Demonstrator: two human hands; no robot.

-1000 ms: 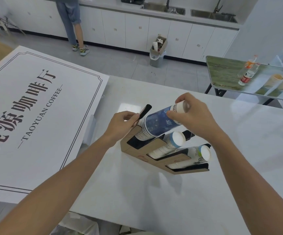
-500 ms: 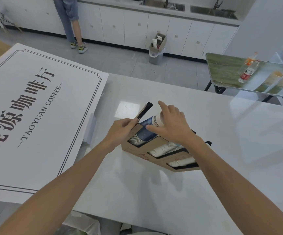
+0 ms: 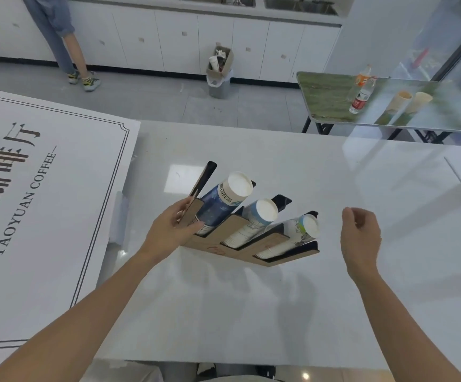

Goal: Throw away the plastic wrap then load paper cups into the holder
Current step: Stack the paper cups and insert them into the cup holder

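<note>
Three stacks of paper cups (image 3: 225, 203) are lying tilted in the three slots of the cup holder (image 3: 235, 228) sitting on the white counter (image 3: 251, 312). The left hand (image 3: 168, 232) is gripping the holder's left end panel, while the right hand (image 3: 360, 238) is hovering just right of the holder, fingers loosely curled around nothing.

I'm seeing a tan-and-black holder (image 3: 251, 253); in it, leftmost cups (image 3: 218, 205) showing dark blue, middle cups (image 3: 254, 224) light blue, rightmost cups (image 3: 292, 235) whitish, possibly green-touched.

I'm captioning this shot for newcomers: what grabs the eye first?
The wooden cup holder mid-counter, with three cup stacks slanting in its slots. The left hand grips its left end; the right hand hovers empty beside it. A large coffee sign lies at left.
</note>
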